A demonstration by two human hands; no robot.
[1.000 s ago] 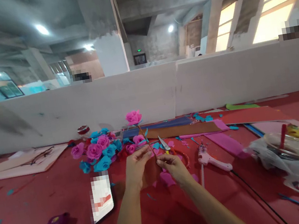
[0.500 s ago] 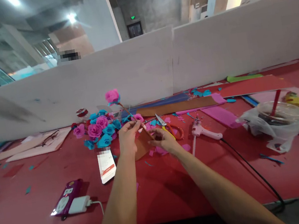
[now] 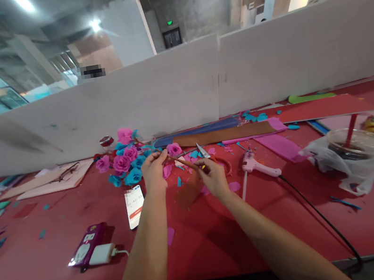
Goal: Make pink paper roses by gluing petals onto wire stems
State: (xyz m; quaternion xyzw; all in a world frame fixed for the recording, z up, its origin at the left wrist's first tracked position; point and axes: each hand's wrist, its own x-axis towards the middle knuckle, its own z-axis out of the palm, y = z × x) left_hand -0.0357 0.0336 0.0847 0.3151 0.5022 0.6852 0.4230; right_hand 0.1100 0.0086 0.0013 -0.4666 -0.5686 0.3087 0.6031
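My left hand [image 3: 154, 171] is closed in a pinch on the brown-wrapped stem [image 3: 176, 159] of a paper flower. Its pink bloom [image 3: 125, 135] leans to the left, above a cluster of pink and blue paper flowers [image 3: 121, 163]. Closed around the lower end of that stem is my right hand [image 3: 214, 177]; its fingertips are partly hidden. A blurred piece of brown paper [image 3: 189, 193] hangs below the stem between the hands. Scissors [image 3: 203, 150] lie just behind my right hand, which covers part of their handles. Another pink flower [image 3: 174, 149] lies behind the stem.
A pink glue gun [image 3: 260, 166] with a black cord lies to the right, before a bagged drink cup [image 3: 353, 145]. On the left are a phone [image 3: 136, 208] and a purple power strip [image 3: 89, 245]. Brown crepe paper [image 3: 222, 135] lies along the white partition [image 3: 178, 89].
The held flower's bloom has swung left and down, and its stem lies flatter. My right hand has moved slightly right, away from the left. The brown paper below has shifted and blurred.
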